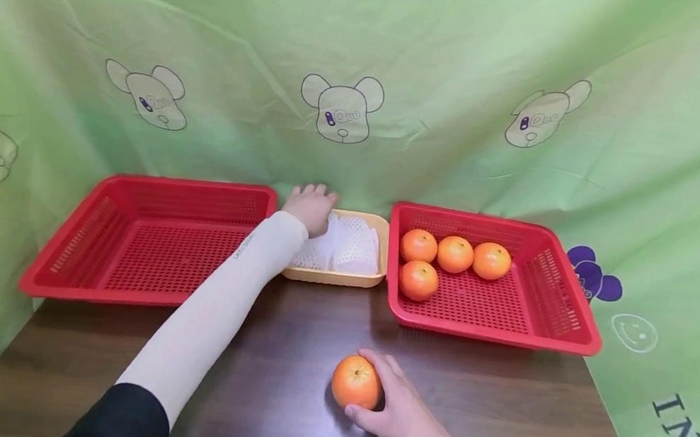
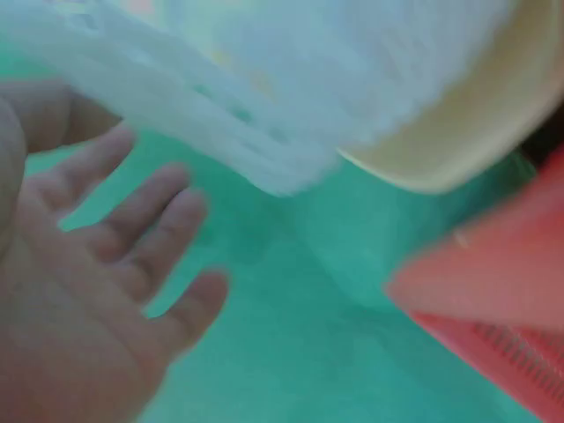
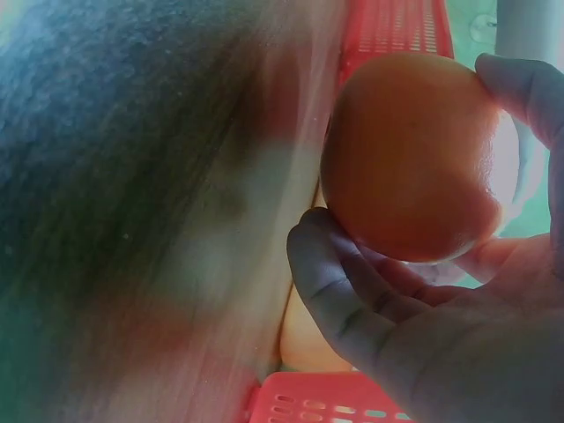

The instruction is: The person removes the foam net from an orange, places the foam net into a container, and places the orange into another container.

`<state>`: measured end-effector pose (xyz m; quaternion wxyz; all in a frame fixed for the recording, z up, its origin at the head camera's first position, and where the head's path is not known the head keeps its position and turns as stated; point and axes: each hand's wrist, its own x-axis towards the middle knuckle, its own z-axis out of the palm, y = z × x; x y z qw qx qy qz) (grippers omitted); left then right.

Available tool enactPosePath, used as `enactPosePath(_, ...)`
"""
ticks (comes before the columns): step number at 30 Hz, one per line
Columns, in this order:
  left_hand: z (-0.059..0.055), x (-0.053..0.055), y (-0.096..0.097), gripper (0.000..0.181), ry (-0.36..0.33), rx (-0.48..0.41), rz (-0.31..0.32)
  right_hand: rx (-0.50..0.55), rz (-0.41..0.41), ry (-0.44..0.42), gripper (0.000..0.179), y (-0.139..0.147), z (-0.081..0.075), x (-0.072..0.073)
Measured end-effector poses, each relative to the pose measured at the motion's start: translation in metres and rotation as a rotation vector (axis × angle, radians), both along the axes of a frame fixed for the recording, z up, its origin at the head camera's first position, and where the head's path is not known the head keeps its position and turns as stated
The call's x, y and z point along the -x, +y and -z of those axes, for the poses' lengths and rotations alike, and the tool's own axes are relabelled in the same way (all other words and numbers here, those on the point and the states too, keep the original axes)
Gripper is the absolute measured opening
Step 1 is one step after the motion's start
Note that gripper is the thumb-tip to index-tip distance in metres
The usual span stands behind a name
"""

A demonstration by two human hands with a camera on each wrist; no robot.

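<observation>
On the table near the front, my right hand [image 1: 396, 412] holds an orange [image 1: 356, 382], thumb on one side and fingers on the other. The right wrist view shows the same orange [image 3: 419, 159] between the thumb and the curled fingers. My left hand [image 1: 311, 209] reaches over the back left of a small yellow tray [image 1: 334, 278]. White foam net sleeves [image 1: 355, 246] lie in that tray. In the left wrist view the left hand [image 2: 106, 238] has its fingers spread and loosely bent, beside a blurred white net sleeve [image 2: 291, 88]; no grip on it shows.
A red basket [image 1: 492, 327] at the right holds several oranges [image 1: 455, 254] at its left side. Another red basket [image 1: 143, 296] stands at the left, partly behind the left arm. Behind everything hangs a green printed cloth [image 1: 241, 93]. The brown wooden table [image 1: 284, 354] stretches in front.
</observation>
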<state>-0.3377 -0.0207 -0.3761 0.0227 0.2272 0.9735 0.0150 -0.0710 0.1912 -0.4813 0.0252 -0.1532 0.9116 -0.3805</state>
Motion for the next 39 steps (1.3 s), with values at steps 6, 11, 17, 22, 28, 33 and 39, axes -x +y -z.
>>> enactPosePath(6,0.007,-0.030,0.011,0.039,-0.086,0.080,-0.054,-0.014,0.002,0.028,0.076,0.000,-0.001,-0.004)
enactPosePath(11,0.033,-0.033,0.014,0.046,-0.226,0.088,-0.168,-0.013,-0.023,0.052,0.075,-0.001,-0.001,-0.010)
enactPosePath(17,0.066,-0.022,0.015,0.061,-0.321,0.052,-0.238,-0.014,-0.022,0.060,0.074,0.000,0.001,-0.015)
enactPosePath(22,0.066,-0.024,0.017,0.056,-0.252,0.021,-0.235,-0.025,-0.006,0.057,0.075,0.004,-0.004,-0.015)
enactPosePath(28,0.054,-0.043,0.032,0.050,0.038,-0.112,-0.167,-0.028,0.046,0.107,0.076,0.021,-0.020,-0.009)
enactPosePath(33,0.050,-0.080,0.053,0.063,0.102,-0.362,0.038,0.005,0.088,0.210,0.077,0.043,-0.039,0.003)
enactPosePath(39,0.058,-0.124,0.086,0.094,-0.082,-0.378,0.110,-0.008,0.178,0.252,0.075,0.078,-0.074,0.022)
